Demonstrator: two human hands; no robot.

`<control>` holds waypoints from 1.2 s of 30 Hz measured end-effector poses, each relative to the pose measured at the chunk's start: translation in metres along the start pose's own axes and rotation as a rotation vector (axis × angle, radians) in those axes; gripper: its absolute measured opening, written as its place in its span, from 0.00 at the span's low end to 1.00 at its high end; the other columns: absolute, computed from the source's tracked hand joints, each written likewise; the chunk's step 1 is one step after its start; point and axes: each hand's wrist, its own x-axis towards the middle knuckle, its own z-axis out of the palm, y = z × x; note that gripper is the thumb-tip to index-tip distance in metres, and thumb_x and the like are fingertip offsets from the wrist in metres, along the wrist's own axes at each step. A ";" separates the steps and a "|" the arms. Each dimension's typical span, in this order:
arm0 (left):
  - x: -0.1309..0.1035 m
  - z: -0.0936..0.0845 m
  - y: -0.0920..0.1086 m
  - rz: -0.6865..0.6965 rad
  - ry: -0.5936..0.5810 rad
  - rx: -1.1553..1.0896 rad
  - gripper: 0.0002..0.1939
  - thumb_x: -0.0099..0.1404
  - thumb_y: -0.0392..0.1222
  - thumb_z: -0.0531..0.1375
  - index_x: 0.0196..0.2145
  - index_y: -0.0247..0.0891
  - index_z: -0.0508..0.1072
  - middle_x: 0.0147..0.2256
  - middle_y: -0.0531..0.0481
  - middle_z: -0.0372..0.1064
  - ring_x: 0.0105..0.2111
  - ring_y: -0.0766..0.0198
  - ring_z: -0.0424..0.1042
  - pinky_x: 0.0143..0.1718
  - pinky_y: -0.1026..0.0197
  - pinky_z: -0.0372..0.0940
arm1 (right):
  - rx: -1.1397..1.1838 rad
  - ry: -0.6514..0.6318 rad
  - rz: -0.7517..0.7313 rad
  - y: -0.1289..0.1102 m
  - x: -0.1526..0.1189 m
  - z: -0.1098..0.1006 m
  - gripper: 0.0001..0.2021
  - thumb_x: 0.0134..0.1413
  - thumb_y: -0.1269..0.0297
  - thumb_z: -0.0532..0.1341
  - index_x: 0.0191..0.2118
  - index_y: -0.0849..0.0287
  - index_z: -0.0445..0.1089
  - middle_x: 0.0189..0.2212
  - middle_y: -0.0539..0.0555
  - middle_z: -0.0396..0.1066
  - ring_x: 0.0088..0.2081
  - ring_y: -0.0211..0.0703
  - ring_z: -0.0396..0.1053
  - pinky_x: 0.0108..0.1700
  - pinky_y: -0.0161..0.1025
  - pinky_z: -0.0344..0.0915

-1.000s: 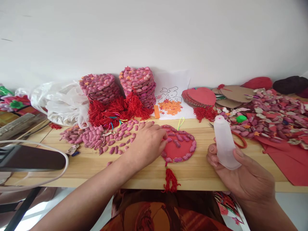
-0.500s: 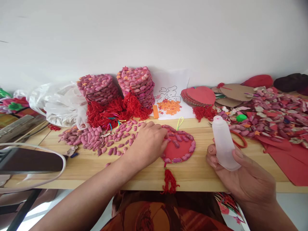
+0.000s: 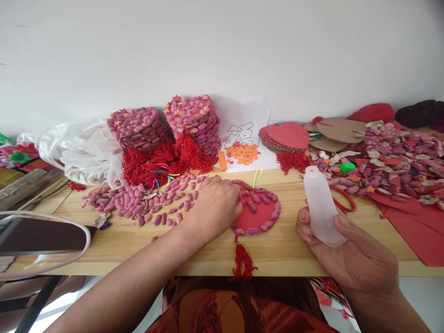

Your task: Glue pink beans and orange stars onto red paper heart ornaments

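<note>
My left hand (image 3: pixel 220 206) is closed over the left side of a red heart-shaped card (image 3: pixel 251 219), and a pink peanut shell shows partly at its fingertips. Pink shells line the card's right and lower edges, with several more near its top. A yellow-green loop (image 3: pixel 257 176) stands at the top and a red tassel (image 3: pixel 243 262) hangs at the bottom. My right hand (image 3: pixel 350 252) grips a translucent white bottle (image 3: pixel 323 208) upright, to the right of the card. Loose pink shells (image 3: pixel 132 200) lie left of my left hand.
Behind are two stacks of shell-covered pieces (image 3: pixel 194 120), orange stars (image 3: pixel 242 153) on white paper and a stack of red hearts (image 3: pixel 291 135). Orange-handled scissors (image 3: pixel 347 199) lie by the bottle. A shell pile (image 3: pixel 405 162) is at right, a plastic bag (image 3: pixel 83 152) at left.
The view has shifted slightly. My left hand stays at the card's left side with its fingers turned a little further inward; my right hand still holds the bottle.
</note>
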 end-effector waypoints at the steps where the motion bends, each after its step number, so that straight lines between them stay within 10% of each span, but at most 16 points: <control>1: 0.000 0.000 0.000 -0.004 -0.001 -0.026 0.08 0.63 0.40 0.59 0.34 0.38 0.79 0.33 0.44 0.76 0.37 0.49 0.72 0.42 0.48 0.64 | -0.001 -0.002 0.005 0.000 0.000 0.001 0.13 0.47 0.61 0.68 0.41 0.57 0.78 0.33 0.59 0.73 0.33 0.43 0.68 0.32 0.35 0.70; 20: -0.002 -0.018 -0.034 -0.327 -0.105 -0.771 0.08 0.56 0.43 0.65 0.33 0.38 0.79 0.26 0.53 0.74 0.23 0.68 0.67 0.24 0.66 0.56 | 0.014 0.029 0.010 -0.002 -0.003 0.006 0.13 0.46 0.62 0.69 0.40 0.56 0.77 0.32 0.58 0.73 0.34 0.43 0.70 0.33 0.34 0.70; 31: -0.017 -0.017 -0.041 -0.445 -0.165 -1.814 0.16 0.48 0.46 0.74 0.30 0.34 0.76 0.27 0.52 0.70 0.27 0.70 0.66 0.31 0.65 0.61 | 0.018 0.076 0.050 0.001 0.002 -0.003 0.18 0.37 0.60 0.74 0.40 0.53 0.78 0.33 0.56 0.76 0.30 0.43 0.71 0.30 0.37 0.72; 36: -0.030 -0.015 -0.036 -0.406 -0.185 -1.976 0.18 0.50 0.49 0.74 0.27 0.34 0.73 0.25 0.51 0.67 0.26 0.69 0.65 0.28 0.66 0.59 | -0.332 0.069 -0.085 0.006 -0.002 0.001 0.21 0.39 0.52 0.74 0.42 0.51 0.76 0.25 0.52 0.74 0.24 0.40 0.67 0.24 0.33 0.67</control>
